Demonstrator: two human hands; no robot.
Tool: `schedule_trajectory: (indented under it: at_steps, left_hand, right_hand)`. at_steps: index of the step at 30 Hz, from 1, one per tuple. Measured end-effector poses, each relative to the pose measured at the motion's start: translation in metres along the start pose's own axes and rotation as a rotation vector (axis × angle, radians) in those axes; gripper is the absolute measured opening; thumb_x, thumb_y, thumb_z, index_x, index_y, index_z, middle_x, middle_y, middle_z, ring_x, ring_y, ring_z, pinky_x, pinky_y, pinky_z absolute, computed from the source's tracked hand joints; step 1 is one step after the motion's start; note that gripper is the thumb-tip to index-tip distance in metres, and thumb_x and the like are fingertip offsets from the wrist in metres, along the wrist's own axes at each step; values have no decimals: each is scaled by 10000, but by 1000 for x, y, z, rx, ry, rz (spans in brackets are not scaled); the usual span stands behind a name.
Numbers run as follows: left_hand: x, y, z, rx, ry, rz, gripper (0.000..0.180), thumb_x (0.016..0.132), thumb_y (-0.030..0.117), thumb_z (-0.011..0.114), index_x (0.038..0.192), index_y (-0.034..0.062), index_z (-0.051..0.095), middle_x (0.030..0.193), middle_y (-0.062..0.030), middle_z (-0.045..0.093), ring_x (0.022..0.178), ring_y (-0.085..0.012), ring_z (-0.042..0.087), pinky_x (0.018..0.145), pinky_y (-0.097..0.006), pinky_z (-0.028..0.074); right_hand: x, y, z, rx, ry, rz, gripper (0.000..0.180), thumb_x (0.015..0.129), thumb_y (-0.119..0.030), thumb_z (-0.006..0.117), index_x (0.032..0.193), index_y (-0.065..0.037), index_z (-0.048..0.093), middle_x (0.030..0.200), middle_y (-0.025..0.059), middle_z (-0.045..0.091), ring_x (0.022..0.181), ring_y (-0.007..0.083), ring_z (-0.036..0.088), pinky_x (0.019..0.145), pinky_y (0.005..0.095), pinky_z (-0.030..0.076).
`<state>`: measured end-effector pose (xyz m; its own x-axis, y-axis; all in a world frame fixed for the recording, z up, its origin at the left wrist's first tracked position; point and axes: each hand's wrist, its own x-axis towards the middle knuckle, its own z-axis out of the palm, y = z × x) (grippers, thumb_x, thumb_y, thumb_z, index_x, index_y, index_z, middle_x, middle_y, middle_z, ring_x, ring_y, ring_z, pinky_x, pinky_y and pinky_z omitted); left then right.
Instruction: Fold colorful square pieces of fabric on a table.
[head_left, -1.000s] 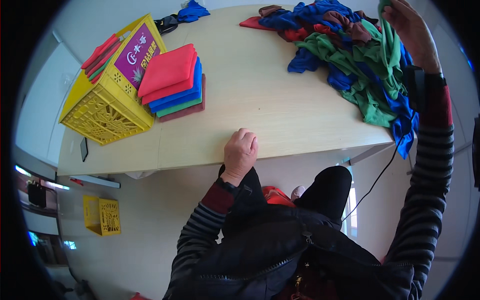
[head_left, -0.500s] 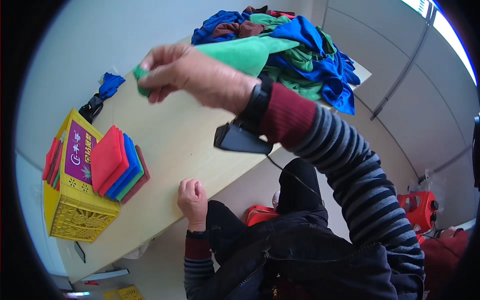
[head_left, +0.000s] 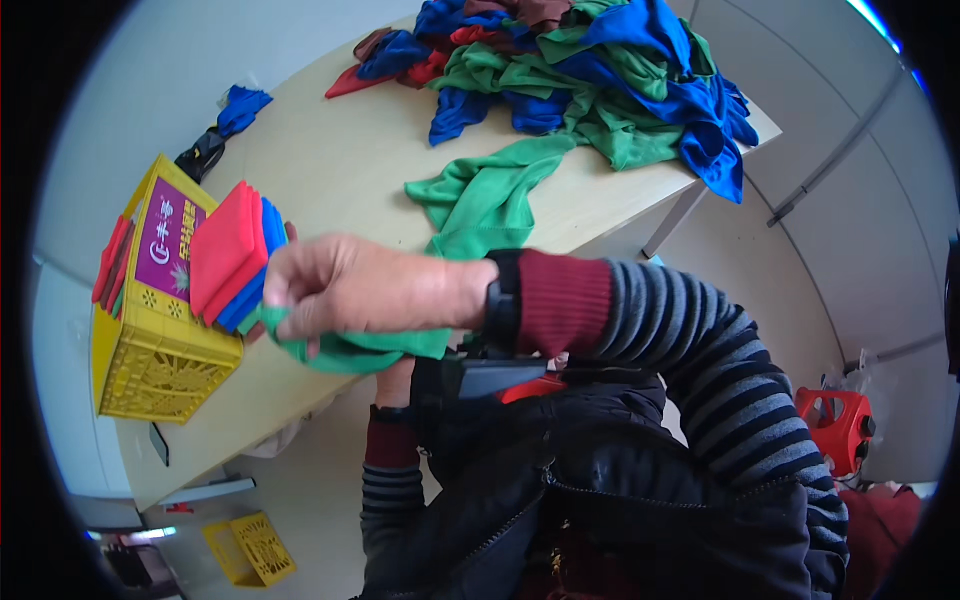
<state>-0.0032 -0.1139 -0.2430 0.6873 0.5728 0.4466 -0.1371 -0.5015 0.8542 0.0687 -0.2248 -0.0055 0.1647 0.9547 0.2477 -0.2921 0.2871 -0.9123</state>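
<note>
Right hand (head_left: 355,285) pinching green cloth (head_left: 485,205), left hand (head_left: 394,379) obscured (grip unclear), purple lettered label (head_left: 168,238)

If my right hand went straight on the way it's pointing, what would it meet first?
Probably the folded cloth stack beside the yellow crate, though your right hand may be high enough to pass over it.

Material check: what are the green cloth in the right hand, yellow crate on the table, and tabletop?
Green cloth: soft, thin, matte fabric, perhaps microfibre; it drapes loosely.
Yellow crate: probably moulded plastic, slightly shiny, judging by its patterned openwork wall.
Tabletop: wood or wood-look laminate, smooth; its pale tone leaves that open.
</note>
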Motion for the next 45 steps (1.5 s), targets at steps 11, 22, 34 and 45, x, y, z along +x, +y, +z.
schedule_trajectory:
  at_steps: [11,22,34,45]
  left_hand:
    - [1,18,-13,42,33,-156,110,926,86,665,1027,42,661,889,-54,644,699,-110,595,617,-276,489]
    - [6,65,51,352,112,336,138,901,150,680,956,30,641,803,-78,605,672,-187,591,624,-323,486]
    - [182,132,-38,396,306,474,131,944,147,617,993,25,617,859,-148,655,769,-305,643,647,-394,484]
    - [186,99,-116,751,150,419,144,911,139,667,1005,66,586,893,-142,651,790,-360,634,652,-426,499]
  right_hand:
    - [-29,-98,-63,-176,416,-198,47,973,-100,631,957,-57,619,904,41,664,788,126,640,780,263,540]
    - [-67,-134,-63,-192,484,-305,46,991,-107,594,981,-63,605,912,50,669,798,126,649,802,265,540]
    - [-108,-203,-168,-217,594,-501,133,1012,-100,505,936,-68,609,821,30,653,750,142,637,789,302,545]
    - [-212,-263,-248,-209,664,-558,114,997,-104,551,950,-30,624,815,29,644,739,133,621,782,284,540]
